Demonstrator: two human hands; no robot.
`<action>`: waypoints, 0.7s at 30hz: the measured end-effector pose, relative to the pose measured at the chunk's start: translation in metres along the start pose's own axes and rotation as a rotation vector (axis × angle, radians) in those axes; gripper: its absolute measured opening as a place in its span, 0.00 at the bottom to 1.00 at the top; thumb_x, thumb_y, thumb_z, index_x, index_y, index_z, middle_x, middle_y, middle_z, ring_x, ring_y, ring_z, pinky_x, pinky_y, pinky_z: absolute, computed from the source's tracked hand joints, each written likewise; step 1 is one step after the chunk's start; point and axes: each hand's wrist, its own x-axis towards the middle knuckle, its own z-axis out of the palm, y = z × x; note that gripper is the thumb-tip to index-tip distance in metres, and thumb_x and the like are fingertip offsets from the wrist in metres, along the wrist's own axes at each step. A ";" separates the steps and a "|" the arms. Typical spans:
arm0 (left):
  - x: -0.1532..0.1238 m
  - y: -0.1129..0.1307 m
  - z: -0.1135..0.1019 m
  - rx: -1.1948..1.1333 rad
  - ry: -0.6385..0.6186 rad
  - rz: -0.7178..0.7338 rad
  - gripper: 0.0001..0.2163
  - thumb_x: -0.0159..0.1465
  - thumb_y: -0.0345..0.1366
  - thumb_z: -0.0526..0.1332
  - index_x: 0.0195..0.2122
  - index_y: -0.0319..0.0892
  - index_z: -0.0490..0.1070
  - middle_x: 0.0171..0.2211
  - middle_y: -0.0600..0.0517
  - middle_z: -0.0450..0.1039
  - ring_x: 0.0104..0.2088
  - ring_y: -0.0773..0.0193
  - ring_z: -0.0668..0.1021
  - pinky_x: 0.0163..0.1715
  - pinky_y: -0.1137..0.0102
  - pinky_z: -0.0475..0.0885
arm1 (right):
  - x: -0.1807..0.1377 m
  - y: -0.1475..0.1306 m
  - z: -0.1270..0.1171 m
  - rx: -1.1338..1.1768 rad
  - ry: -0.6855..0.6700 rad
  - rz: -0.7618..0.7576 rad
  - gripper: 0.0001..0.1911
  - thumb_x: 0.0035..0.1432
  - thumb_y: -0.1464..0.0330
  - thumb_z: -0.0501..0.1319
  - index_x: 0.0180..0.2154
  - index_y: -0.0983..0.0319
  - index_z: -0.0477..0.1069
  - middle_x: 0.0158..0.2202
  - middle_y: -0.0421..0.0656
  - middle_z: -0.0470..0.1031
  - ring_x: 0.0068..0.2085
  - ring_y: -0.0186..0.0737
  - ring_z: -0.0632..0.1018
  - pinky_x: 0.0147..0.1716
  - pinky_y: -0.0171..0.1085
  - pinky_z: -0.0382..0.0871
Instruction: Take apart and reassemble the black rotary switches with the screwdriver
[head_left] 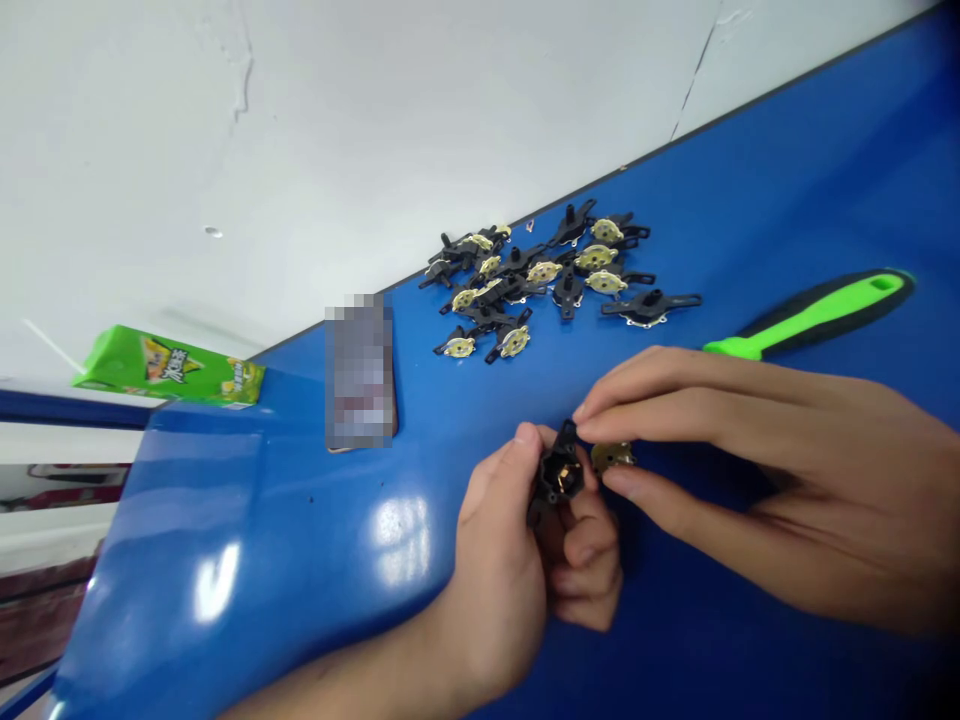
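A: Panel 1, read left to right. What lies at the far left?
B: A green carton [169,368] on its side by the corner of the blue table [262,530]. Next comes a flat rectangle [359,372], too blurred to identify.
A: And at the centre?
B: The left hand [517,560] rises from the lower edge with the wrist bent. Its thumb is on top and its fingers are curled closed around 1 black part [556,475], held just above the table.
A: Behind it?
B: A pile of parts [547,275], black with yellow discs, well apart from both hands and near the wall.
A: The right side?
B: 1 brass disc [611,457] sits just beside the black part, pinched between the thumb and fingers of the right hand [787,480]. That hand enters from the right with its fingers stretched leftward, and 1 fingertip touches the black part's top. Behind it lies a green-handled tool [817,312].
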 end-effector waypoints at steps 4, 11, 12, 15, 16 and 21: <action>0.000 -0.002 0.000 0.016 -0.029 0.022 0.28 0.67 0.67 0.67 0.35 0.46 0.62 0.19 0.63 0.59 0.16 0.74 0.55 0.15 0.79 0.55 | -0.002 0.000 0.000 -0.001 -0.008 -0.027 0.10 0.76 0.73 0.61 0.53 0.58 0.78 0.49 0.41 0.83 0.45 0.32 0.86 0.50 0.25 0.80; -0.001 -0.012 -0.003 0.087 -0.034 0.091 0.27 0.72 0.66 0.62 0.37 0.46 0.63 0.21 0.62 0.61 0.17 0.74 0.58 0.17 0.79 0.58 | -0.004 -0.005 0.003 -0.083 0.001 -0.119 0.11 0.81 0.71 0.58 0.52 0.60 0.80 0.46 0.41 0.82 0.43 0.31 0.83 0.50 0.26 0.78; -0.002 -0.013 -0.003 0.106 -0.015 0.104 0.27 0.72 0.66 0.62 0.37 0.46 0.63 0.21 0.63 0.61 0.17 0.73 0.59 0.17 0.78 0.59 | -0.004 -0.006 0.003 -0.101 0.001 -0.125 0.11 0.82 0.71 0.57 0.52 0.61 0.79 0.45 0.41 0.82 0.43 0.31 0.83 0.49 0.26 0.78; -0.003 -0.014 0.000 0.146 0.052 0.143 0.27 0.72 0.66 0.63 0.36 0.46 0.63 0.19 0.62 0.61 0.16 0.72 0.62 0.16 0.78 0.62 | -0.004 -0.008 0.003 -0.124 -0.030 -0.140 0.11 0.81 0.73 0.57 0.53 0.61 0.78 0.44 0.41 0.81 0.43 0.33 0.82 0.48 0.29 0.79; -0.004 -0.014 0.002 0.155 0.077 0.150 0.27 0.72 0.67 0.62 0.35 0.46 0.63 0.19 0.62 0.61 0.16 0.72 0.62 0.17 0.78 0.62 | -0.004 -0.009 0.004 -0.117 -0.035 -0.144 0.11 0.80 0.74 0.57 0.54 0.61 0.77 0.44 0.42 0.81 0.44 0.34 0.82 0.49 0.31 0.80; -0.006 -0.013 0.008 0.193 0.151 0.154 0.30 0.72 0.68 0.62 0.32 0.46 0.62 0.17 0.63 0.58 0.17 0.73 0.61 0.18 0.79 0.61 | -0.004 -0.012 0.006 -0.090 -0.027 -0.084 0.10 0.80 0.70 0.59 0.56 0.59 0.78 0.45 0.43 0.84 0.44 0.38 0.84 0.47 0.36 0.84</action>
